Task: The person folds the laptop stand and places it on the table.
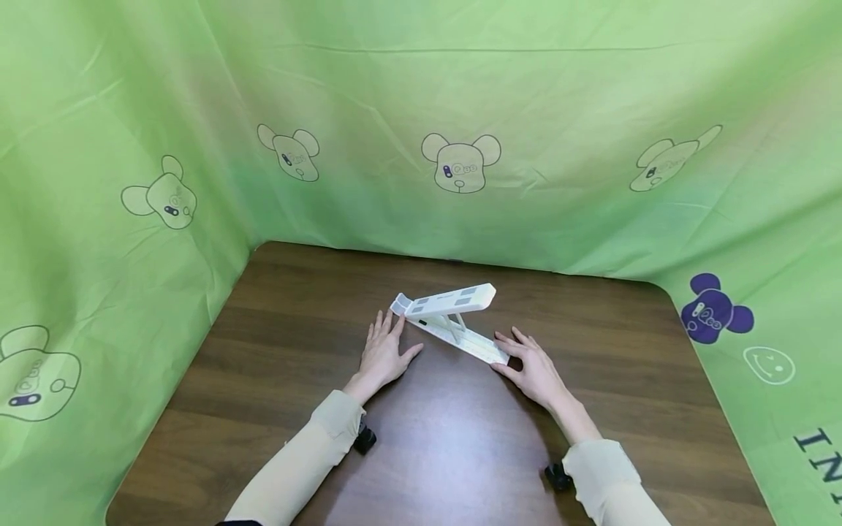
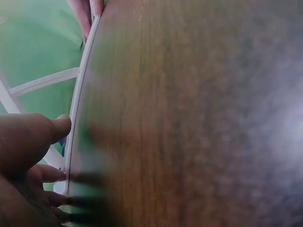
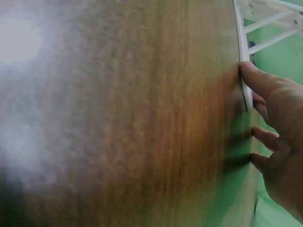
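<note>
The white, grey-patched stand (image 1: 447, 302) sits propped open on the brown table (image 1: 605, 336) before a green curtain (image 1: 460, 88), right hand (image 1: 536, 371) pinching one end, left hand (image 1: 383, 353) spread at the other.

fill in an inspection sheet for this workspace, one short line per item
Surface: brown wood-grain table, with glare on its near part
Job's things: white stand, its base on the table, its upper plate raised
Clutter: nothing seen
Grippers: left hand spread, fingertips at the stand's left end; right hand pinches the base's right end
Cables: nothing seen
Surroundings: green curtain printed with cartoon heads
</note>
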`<state>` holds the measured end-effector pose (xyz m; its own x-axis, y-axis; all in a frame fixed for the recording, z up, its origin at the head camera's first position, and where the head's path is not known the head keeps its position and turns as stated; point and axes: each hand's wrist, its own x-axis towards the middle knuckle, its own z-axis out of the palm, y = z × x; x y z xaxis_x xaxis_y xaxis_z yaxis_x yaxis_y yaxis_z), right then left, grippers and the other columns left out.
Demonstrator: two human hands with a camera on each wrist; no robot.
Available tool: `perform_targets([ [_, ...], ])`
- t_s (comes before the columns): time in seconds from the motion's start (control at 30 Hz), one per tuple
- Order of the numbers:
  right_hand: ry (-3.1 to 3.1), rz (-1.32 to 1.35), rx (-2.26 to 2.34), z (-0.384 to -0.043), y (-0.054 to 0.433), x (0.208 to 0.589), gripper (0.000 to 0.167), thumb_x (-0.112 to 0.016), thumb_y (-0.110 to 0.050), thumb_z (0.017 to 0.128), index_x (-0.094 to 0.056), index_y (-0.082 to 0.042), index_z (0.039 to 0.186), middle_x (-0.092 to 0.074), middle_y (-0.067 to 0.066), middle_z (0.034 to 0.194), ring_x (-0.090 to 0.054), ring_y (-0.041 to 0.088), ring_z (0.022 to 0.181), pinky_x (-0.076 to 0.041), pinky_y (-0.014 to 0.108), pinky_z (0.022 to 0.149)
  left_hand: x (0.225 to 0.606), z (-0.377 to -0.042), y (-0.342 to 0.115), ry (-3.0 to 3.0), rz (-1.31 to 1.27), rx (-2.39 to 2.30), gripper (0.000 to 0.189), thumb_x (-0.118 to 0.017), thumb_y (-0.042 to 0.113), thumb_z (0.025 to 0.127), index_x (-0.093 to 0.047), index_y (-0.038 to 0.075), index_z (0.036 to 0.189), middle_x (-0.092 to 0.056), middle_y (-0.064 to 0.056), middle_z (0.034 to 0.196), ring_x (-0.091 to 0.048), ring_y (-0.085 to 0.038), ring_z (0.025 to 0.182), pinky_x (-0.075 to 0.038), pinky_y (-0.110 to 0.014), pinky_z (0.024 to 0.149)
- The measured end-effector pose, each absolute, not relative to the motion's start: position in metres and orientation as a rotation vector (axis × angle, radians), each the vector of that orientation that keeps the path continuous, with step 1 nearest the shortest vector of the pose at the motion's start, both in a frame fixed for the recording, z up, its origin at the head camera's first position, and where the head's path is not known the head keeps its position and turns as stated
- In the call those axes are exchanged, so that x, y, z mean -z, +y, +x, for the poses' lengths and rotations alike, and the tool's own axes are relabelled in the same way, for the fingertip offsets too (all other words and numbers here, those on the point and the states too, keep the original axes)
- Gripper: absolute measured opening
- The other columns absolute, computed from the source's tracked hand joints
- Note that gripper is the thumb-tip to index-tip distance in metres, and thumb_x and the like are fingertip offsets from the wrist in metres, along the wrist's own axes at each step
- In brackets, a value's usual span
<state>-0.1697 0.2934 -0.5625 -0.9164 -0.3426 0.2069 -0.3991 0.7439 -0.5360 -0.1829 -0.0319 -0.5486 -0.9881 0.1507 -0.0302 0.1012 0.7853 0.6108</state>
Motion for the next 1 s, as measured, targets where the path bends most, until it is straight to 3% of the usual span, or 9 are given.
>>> perform_targets([
  [0.2, -2.802, 0.625, -0.936, -0.167, 0.291, 0.566, 0.054, -0.085, -0.034, 0.095, -0.076, 0.001, 0.134, -0.071, 0.023, 0.147, -0.049, 0.057, 0.151, -0.031, 0.086, 0.119, 0.548, -0.190, -0.032, 2.894, 0.216, -0.961, 0.079, -0.074, 0.044, 0.105, -0.046, 0.003, 0.166, -0.031, -0.026, 0.179, -0.020, -0.045, 0.171, -0.022, -0.061, 0.140],
  [0.47, -2.866, 0.580, -0.928, -0.162, 0.281, 0.562, 0.053, -0.088, -0.017, 0.092, -0.073, 0.006, 0.137, -0.068, 0.024, 0.150, -0.047, 0.056, 0.154, -0.025, 0.085, 0.125, 0.548, -0.202, -0.034, 2.894, 0.232, -0.891, 0.080, -0.072, 0.047, 0.105, -0.045, 0.004, 0.167, -0.030, -0.025, 0.180, -0.019, -0.045, 0.171, -0.022, -0.061, 0.140],
  [0.77, -2.844, 0.569, -0.911, -0.151, 0.273, 0.564, 0.056, -0.091, -0.016, 0.088, -0.073, 0.005, 0.137, -0.070, 0.023, 0.147, -0.051, 0.054, 0.152, -0.027, 0.085, 0.123, 0.547, -0.210, -0.027, 2.871, 0.181, -0.820, 0.093, -0.074, 0.059, 0.100, -0.039, 0.010, 0.171, -0.023, -0.019, 0.184, -0.012, -0.043, 0.173, -0.016, -0.060, 0.141],
  [1.0, -2.819, 0.597, -0.857, -0.147, 0.266, 0.563, 0.058, -0.093, -0.018, 0.087, -0.073, 0.008, 0.135, -0.071, 0.023, 0.145, -0.055, 0.052, 0.149, -0.036, 0.078, 0.124, 0.546, -0.216, -0.019, 2.885, 0.137, -0.784, 0.098, -0.074, 0.064, 0.098, -0.036, 0.010, 0.172, -0.021, -0.017, 0.184, -0.009, -0.042, 0.173, -0.013, -0.061, 0.142],
])
